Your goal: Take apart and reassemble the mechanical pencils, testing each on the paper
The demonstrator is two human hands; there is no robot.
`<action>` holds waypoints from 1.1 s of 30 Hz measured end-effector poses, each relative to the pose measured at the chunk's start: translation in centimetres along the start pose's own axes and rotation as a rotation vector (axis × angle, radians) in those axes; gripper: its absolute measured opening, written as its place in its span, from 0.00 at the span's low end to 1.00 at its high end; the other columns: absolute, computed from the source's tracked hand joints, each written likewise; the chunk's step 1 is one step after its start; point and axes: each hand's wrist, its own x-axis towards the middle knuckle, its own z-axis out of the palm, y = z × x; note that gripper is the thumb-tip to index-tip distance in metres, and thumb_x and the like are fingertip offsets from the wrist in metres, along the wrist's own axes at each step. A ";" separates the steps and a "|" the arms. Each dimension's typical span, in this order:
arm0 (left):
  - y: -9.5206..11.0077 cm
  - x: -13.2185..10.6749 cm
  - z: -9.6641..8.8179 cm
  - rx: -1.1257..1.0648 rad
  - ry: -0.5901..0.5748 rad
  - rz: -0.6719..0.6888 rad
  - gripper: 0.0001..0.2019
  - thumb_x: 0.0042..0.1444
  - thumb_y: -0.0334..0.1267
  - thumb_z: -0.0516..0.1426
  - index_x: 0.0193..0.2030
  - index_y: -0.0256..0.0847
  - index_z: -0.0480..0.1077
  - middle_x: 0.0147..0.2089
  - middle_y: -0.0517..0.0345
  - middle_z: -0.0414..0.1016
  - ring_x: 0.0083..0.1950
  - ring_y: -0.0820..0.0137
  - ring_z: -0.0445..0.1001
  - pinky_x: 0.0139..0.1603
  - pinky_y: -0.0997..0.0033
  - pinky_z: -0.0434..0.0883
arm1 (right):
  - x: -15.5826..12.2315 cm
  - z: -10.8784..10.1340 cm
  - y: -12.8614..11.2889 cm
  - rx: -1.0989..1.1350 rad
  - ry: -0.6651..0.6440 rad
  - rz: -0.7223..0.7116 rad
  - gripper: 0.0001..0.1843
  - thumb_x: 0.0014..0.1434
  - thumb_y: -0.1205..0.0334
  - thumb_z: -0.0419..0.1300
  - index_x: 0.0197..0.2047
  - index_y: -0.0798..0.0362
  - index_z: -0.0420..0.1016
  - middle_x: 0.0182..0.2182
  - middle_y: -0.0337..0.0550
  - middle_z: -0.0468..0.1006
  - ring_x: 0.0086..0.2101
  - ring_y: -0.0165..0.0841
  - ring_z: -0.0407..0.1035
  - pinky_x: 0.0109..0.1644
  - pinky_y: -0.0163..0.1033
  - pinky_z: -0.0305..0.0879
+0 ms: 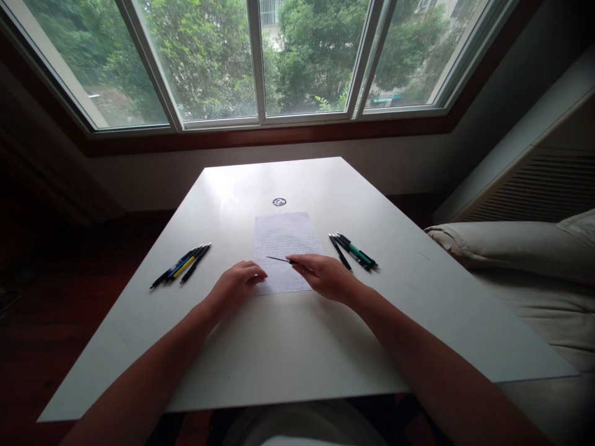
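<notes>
My right hand (325, 274) is closed in a pinch on a thin dark pen refill (277, 259); its slender end points left, and a thicker black part shows at my fingertips. The refill is above a sheet of paper (283, 232) covered with lines of writing. At the lower left edge of the sheet is my left hand (239, 279), its fingers loosely bent and apart, with nothing visible in them. Several pens (181, 265) lie together left of my left hand, one with yellow and one with blue. To the right of the paper lie more pens (356, 253), one with green.
A small round emblem (279, 202) is on the white table (297, 353) beyond the paper. Past the table's far edge is a window (260, 62). A pale sofa (506, 248) stands along the right side, and dark reddish flooring (60, 328) lies to the left.
</notes>
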 end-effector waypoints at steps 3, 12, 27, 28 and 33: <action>-0.1 0.0 0.0 0.028 -0.003 0.011 0.06 0.62 0.37 0.58 0.41 0.47 0.78 0.45 0.57 0.78 0.45 0.66 0.76 0.48 0.69 0.70 | 0.0 0.0 0.0 -0.015 0.002 0.026 0.17 0.69 0.56 0.52 0.58 0.44 0.74 0.50 0.41 0.81 0.45 0.38 0.76 0.47 0.40 0.69; 1.6 0.1 -0.5 0.015 0.131 -0.065 0.10 0.67 0.38 0.52 0.50 0.43 0.73 0.49 0.53 0.77 0.47 0.65 0.75 0.46 0.68 0.70 | -0.1 -0.4 -1.0 -0.041 -0.075 0.013 0.16 0.70 0.49 0.52 0.47 0.46 0.78 0.35 0.39 0.82 0.33 0.33 0.73 0.36 0.35 0.60; 0.8 0.1 -0.1 0.114 0.031 -0.085 0.03 0.56 0.39 0.64 0.38 0.47 0.77 0.39 0.63 0.78 0.36 0.71 0.74 0.40 0.74 0.68 | -0.1 -0.1 -0.5 -0.073 -0.068 -0.032 0.16 0.70 0.54 0.51 0.50 0.42 0.80 0.42 0.39 0.84 0.41 0.36 0.76 0.44 0.37 0.65; 0.8 0.1 0.0 0.111 0.034 -0.088 0.03 0.57 0.38 0.64 0.38 0.47 0.77 0.38 0.63 0.78 0.37 0.71 0.74 0.40 0.74 0.68 | -0.1 0.0 -0.5 -0.080 -0.073 -0.030 0.16 0.70 0.54 0.51 0.50 0.42 0.80 0.42 0.39 0.84 0.41 0.35 0.76 0.43 0.37 0.65; 0.2 -0.1 0.0 0.120 0.021 -0.080 0.06 0.59 0.37 0.61 0.42 0.50 0.79 0.39 0.60 0.78 0.39 0.69 0.76 0.44 0.71 0.70 | 0.0 0.2 -0.3 -0.112 -0.094 -0.016 0.15 0.69 0.54 0.53 0.47 0.44 0.81 0.40 0.40 0.84 0.39 0.35 0.76 0.42 0.36 0.63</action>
